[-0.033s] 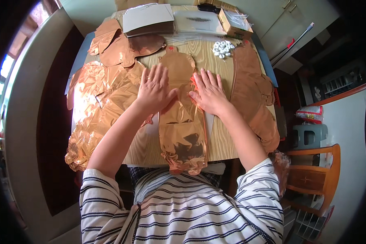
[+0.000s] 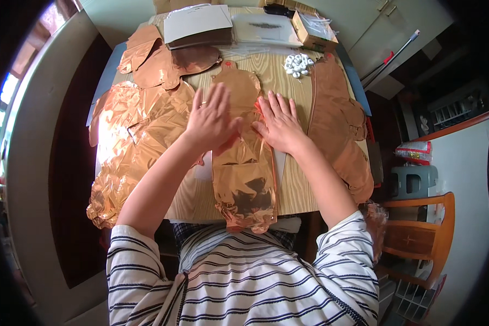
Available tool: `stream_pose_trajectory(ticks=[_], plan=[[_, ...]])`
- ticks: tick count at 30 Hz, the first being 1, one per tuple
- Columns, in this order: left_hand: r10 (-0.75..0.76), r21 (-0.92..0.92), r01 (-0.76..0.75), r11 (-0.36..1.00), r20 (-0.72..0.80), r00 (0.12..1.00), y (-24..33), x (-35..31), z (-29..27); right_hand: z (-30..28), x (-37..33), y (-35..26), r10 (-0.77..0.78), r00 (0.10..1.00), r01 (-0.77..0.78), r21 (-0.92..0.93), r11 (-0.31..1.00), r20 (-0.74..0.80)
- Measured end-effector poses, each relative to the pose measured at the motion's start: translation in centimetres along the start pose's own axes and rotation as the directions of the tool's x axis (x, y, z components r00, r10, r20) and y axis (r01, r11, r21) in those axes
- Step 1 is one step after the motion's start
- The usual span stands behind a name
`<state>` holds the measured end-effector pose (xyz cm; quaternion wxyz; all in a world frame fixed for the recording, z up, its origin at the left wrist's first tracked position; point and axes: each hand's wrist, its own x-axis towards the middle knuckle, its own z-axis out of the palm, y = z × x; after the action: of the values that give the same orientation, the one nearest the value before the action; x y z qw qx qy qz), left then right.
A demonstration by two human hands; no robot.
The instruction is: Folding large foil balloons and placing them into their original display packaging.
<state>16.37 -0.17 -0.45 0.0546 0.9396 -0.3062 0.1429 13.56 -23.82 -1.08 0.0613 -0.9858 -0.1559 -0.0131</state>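
A flat, copper-coloured foil balloon (image 2: 243,182) lies lengthwise in front of me, its near end hanging over the table edge. My left hand (image 2: 211,117), with a ring on one finger, is stretched out over its left side, slightly blurred; whether it touches the foil I cannot tell. Along the right side of the balloon my right hand (image 2: 281,122) lies flat, fingers spread. A bit of red-orange material (image 2: 259,106) shows beside the right thumb and index finger. Neither hand grips anything.
Crumpled copper foil balloons (image 2: 141,125) cover the table's left side. More flat foil (image 2: 337,125) lies at the right. Behind are a bunch of small white-and-silver pieces (image 2: 298,65), a stack of white cards (image 2: 198,24), a clear plastic pack (image 2: 266,30) and a cardboard box (image 2: 314,32). A wooden chair (image 2: 418,233) stands right.
My left hand has shifted slightly to the right and its fingers look more blurred. The right hand and the balloon look almost the same.
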Motion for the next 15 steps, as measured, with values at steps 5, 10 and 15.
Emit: stream_pose_trajectory(ticks=[5, 10, 15], plan=[[0.261, -0.336, -0.243, 0.910, 0.011, 0.965, 3.0, 4.0, 0.4, -0.5, 0.3, -0.2, 0.054, 0.996, -0.053, -0.027, 0.998, 0.069], [0.198, -0.299, -0.151, 0.942, 0.133, 0.971, 2.6, 5.4, 2.3, -0.9, -0.6, -0.8, 0.059, 0.998, -0.059, 0.120, 0.991, 0.002], [0.200, -0.270, -0.178, 0.946, 0.057, 0.978, 2.1, 5.0, 3.6, -0.3, -3.9, -2.0, -0.045, 0.999, 0.045, -0.020, 0.999, 0.024]])
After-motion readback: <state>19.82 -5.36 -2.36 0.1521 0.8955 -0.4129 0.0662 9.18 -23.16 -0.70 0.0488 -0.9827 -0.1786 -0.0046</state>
